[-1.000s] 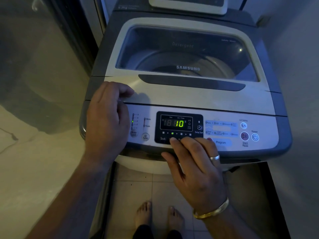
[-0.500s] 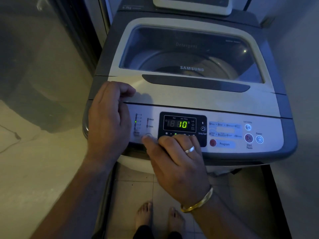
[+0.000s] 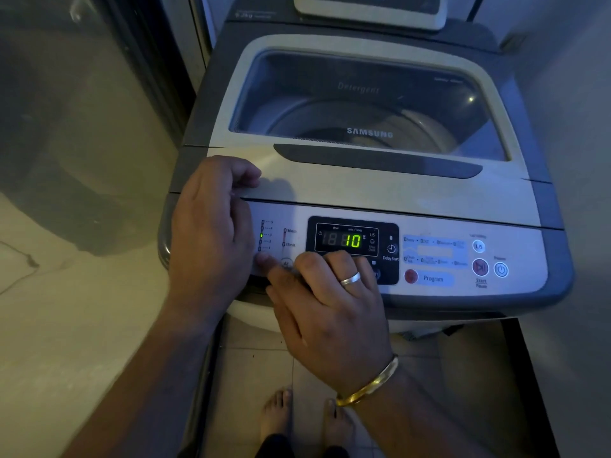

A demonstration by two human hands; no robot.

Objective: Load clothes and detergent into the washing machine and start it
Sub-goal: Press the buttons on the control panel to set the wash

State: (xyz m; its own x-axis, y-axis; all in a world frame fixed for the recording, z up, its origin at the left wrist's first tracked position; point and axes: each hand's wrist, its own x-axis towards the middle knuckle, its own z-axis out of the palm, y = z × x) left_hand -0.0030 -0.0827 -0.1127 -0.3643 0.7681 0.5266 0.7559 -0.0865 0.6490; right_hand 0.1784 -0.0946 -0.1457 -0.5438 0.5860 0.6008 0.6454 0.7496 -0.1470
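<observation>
Beneath the right hand (image 3: 330, 312), the control panel (image 3: 439, 259) of the Samsung top-load washing machine (image 3: 380, 193) is touched by an extended index fingertip (image 3: 263, 258), just below the column of level lights, where one green light (image 3: 261, 235) is lit; the remaining fingers are curled loosely and nothing is gripped. Just right of those curled fingers the display (image 3: 347, 240) is seen reading a green 10, with the Program button (image 3: 411, 276) and Start/Pause button (image 3: 480, 267) further right. The left hand (image 3: 211, 233) is rested half-curled, empty, on the panel's left corner, fingertips touching the closed lid (image 3: 363, 186).
</observation>
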